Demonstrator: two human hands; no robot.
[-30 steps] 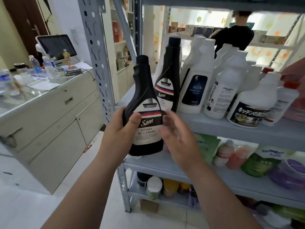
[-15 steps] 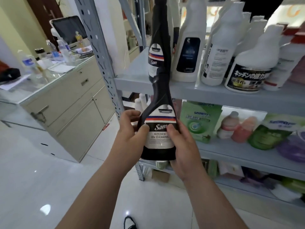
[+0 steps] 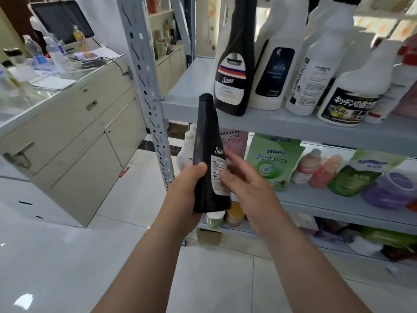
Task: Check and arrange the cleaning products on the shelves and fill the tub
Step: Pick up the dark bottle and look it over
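Observation:
My left hand point(image 3: 184, 195) grips a black Sam kitchen-cleaner bottle point(image 3: 207, 141) around its lower body, holding it upright in front of the grey shelf unit point(image 3: 293, 127). The bottle is turned so that its side label faces me. My right hand point(image 3: 246, 188) is beside it, with straight fingers touching the label edge. A second black Sam bottle point(image 3: 233, 71) stands on the upper shelf, next to several white spray bottles point(image 3: 275, 64). Green Seaways refill pouches point(image 3: 270, 161) sit on the shelf below.
A perforated steel upright point(image 3: 144, 86) of the shelf stands left of the bottle. A beige counter with drawers point(image 3: 74, 123) carries water bottles and a monitor point(image 3: 61, 19). Jars point(image 3: 214, 219) sit on the low shelf. White tile floor point(image 3: 90, 256) spreads below.
The bottle has been rotated from front label to side label. My right hand has loosened from gripping it to touching it with straight fingers.

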